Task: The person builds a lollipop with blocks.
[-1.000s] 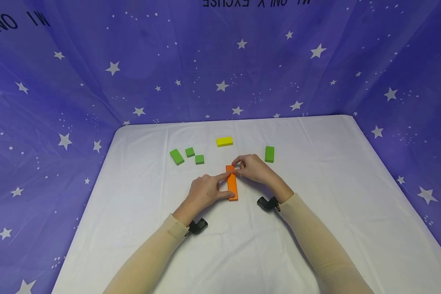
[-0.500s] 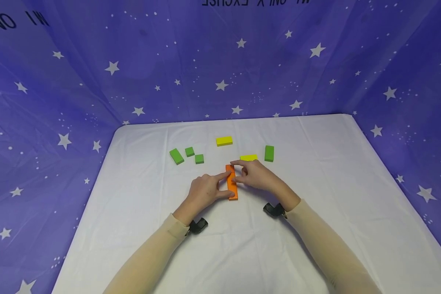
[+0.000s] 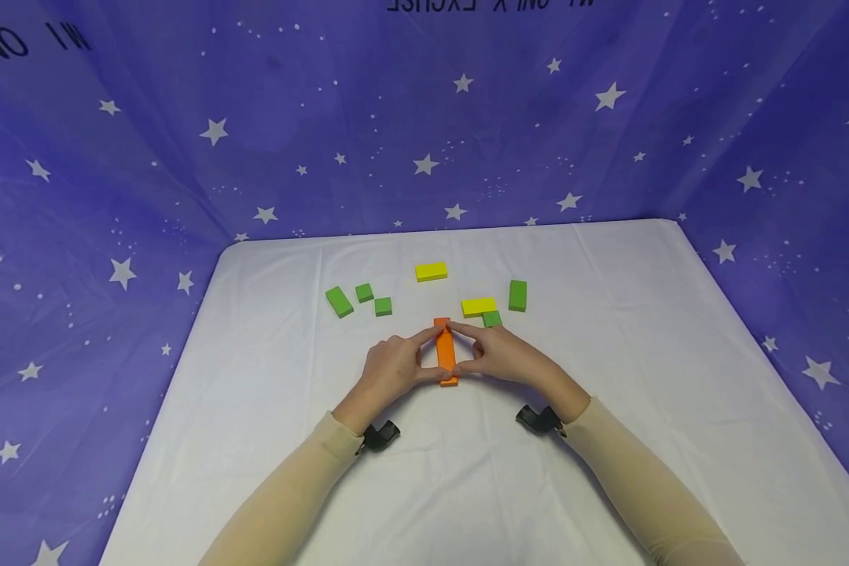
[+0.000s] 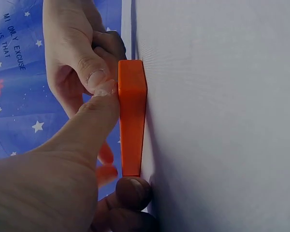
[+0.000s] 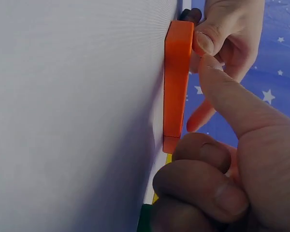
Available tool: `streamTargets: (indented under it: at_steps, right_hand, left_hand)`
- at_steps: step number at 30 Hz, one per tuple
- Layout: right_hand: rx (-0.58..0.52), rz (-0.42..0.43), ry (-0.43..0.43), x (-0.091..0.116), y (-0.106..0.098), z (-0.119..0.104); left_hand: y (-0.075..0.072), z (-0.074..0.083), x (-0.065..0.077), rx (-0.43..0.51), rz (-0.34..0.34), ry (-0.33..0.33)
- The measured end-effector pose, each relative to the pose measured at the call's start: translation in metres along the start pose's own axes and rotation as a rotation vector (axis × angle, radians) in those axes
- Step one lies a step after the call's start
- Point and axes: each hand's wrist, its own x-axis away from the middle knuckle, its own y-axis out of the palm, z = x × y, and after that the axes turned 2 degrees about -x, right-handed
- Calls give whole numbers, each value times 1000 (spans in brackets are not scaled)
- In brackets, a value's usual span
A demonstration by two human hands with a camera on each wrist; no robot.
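A long orange block [image 3: 445, 354] lies flat on the white cloth, with a short orange block [image 3: 442, 322] end to end at its far end; the right wrist view shows the seam above the short orange block [image 5: 171, 144]. From the left, my left hand [image 3: 392, 363] grips this row, thumb on the near end and index finger by the far end. My right hand [image 3: 507, 355] spans it from the other side in the same way. Both thumbs nearly meet over the near end of the long orange block [image 4: 132, 106]. The other fingers are curled.
Beyond the hands lie yellow blocks [image 3: 431, 272] [image 3: 477, 306]. A green cube [image 3: 491, 319] is partly behind the right hand, and a green block [image 3: 518, 295] sits farther right. Several green pieces, including a green block [image 3: 339, 302], lie left. A purple star-printed curtain [image 3: 424, 118] surrounds the table.
My right hand has moved back toward me and its thumb has gone down to the row's near end. A yellow block and green cube have come into sight behind it. My left hand stays.
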Motion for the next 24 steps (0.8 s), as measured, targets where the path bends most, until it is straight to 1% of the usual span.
streamTargets:
  at_steps: [4,11,17,24]
  right_hand:
    - [3,-10,5,-1,1,2]
    - [2,-27,10,-2,3,4]
    - [10,-25,17,-1,2,2]
    - [20,-20,-13,0,4,4]
  left_hand:
    - [0,-1,0,-11,-7,-5]
    - [0,0,1,-4,-44,-34]
    - [-1,2,2,-15,-36,-26]
    - [-1,3,2,-27,-30,-17]
